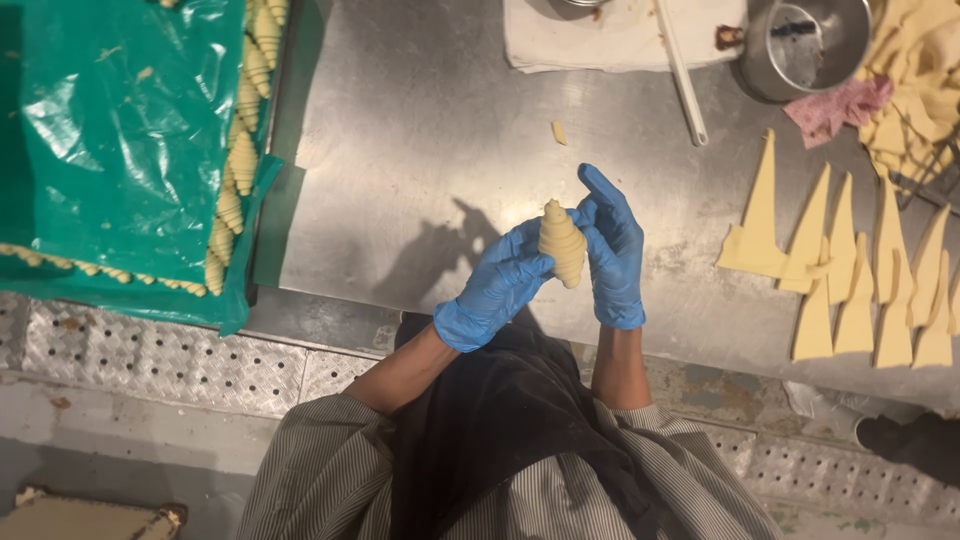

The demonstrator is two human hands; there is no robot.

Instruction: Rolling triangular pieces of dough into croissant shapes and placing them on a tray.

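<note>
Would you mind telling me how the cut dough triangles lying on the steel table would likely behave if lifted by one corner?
The dough triangles look thin and flat, so one would probably droop and stretch. Several overlap, so they may cling together. The rolled piece between the left hand and right hand holds its coiled shape, suggesting soft, pliable dough.

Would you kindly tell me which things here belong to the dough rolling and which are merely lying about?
In use: rolled croissant, left hand, right hand, dough triangles, tray of rolled croissants.
Lying about: metal pot, pink cloth, white cloth, dough scrap.
</note>
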